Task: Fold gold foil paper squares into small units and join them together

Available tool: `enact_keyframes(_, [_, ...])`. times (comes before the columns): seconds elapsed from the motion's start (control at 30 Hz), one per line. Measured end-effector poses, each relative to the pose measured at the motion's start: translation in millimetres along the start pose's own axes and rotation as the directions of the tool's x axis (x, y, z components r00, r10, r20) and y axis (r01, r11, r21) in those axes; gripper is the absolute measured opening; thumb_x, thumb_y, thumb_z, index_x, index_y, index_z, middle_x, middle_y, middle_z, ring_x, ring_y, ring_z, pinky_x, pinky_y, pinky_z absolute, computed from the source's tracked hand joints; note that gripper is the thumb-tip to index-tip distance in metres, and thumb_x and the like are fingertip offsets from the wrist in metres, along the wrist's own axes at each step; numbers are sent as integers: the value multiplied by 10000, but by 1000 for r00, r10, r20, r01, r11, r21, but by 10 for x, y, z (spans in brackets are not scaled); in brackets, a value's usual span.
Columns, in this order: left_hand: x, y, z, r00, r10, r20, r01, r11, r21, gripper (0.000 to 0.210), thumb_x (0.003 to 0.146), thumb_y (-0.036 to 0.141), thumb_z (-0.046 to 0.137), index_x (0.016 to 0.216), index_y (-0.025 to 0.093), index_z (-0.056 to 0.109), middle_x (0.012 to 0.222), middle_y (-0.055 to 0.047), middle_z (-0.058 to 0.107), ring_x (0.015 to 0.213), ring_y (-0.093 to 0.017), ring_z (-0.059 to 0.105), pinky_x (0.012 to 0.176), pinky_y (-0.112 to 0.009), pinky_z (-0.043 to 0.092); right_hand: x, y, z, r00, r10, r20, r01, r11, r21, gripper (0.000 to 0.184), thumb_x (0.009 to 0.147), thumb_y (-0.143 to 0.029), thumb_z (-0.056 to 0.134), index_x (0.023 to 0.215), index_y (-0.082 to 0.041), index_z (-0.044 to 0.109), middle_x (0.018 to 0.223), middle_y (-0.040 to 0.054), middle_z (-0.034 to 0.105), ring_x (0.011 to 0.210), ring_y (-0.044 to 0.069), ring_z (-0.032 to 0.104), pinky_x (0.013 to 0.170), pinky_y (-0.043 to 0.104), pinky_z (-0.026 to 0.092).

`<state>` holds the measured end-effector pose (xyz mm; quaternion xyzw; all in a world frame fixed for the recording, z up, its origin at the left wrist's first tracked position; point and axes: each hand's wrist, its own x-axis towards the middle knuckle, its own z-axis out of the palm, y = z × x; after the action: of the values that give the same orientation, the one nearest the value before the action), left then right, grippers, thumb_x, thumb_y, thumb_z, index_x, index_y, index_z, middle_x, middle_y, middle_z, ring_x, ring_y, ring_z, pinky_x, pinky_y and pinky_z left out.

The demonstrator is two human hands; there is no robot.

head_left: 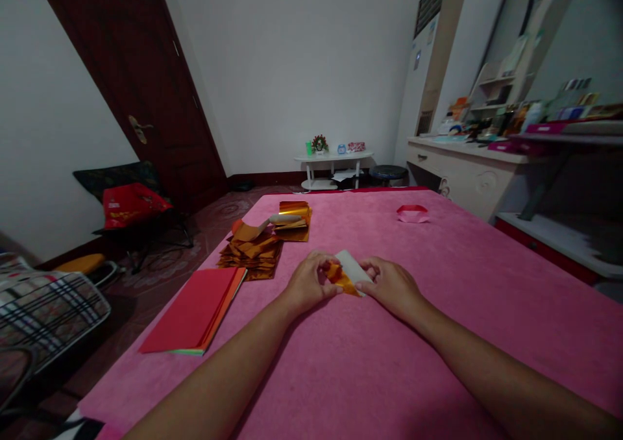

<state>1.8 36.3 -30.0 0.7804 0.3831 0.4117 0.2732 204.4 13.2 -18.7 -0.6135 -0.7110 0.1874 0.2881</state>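
Note:
Between my two hands, just above the pink tabletop, is a small sheet of foil paper [354, 268], gold on one side and pale on the other, with a corner folded over. My left hand [314, 278] pinches its gold left edge between thumb and fingers. At the right edge, my right hand [392, 283] grips the pale side the same way. Left of my hands lies a messy pile of gold paper [253, 255], with a stack of shiny gold foil sheets [294, 222] behind it. A stack of coloured paper [197, 310], red on top, rests nearer on the left.
A pink table cover [389, 368] spreads under everything. Toward the far right sits a small red and pink ring-shaped paper piece [413, 214]. Beyond the table are a low white table [335, 158], a cluttered dresser [467, 154] and a chair holding a red bag [134, 205].

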Motion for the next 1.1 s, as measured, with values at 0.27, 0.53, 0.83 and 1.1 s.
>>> enact_keyframes(0.27, [23,156,94,929,-352,-109,260,837,-482,793,588,283,789,1286,163,431,1256,-174,504,979,-232,591,789,-369,507,-49,-103,19,995,97,-35,-52,771,635,242,686,-394,644,707,-160,589,591,-2,605,503,122,531,478,226,377])
enact_keyframes(0.53, [-42,370,136,902,-409,137,381,608,-696,377,675,409,723,825,67,664,715,-89,675,609,-132,620,623,-258,492,-116,-170,47,995,81,61,-97,583,806,340,674,-464,687,750,-149,582,562,1,586,494,106,510,470,215,374])
enact_keyframes(0.83, [-39,437,183,884,-457,92,401,644,-651,346,636,410,748,675,95,609,546,-47,639,474,-114,587,481,-200,421,-135,-226,68,991,19,130,-114,613,782,356,649,-462,702,711,-128,593,608,23,607,489,101,503,469,228,390])
enact_keyframes(1.1, [-55,446,170,885,-435,168,437,647,-625,415,687,490,676,680,78,629,589,-82,658,496,-116,589,502,-208,435,-146,-230,56,991,46,124,-125,619,775,251,695,-366,652,672,-130,572,545,-3,562,464,95,477,442,216,366])
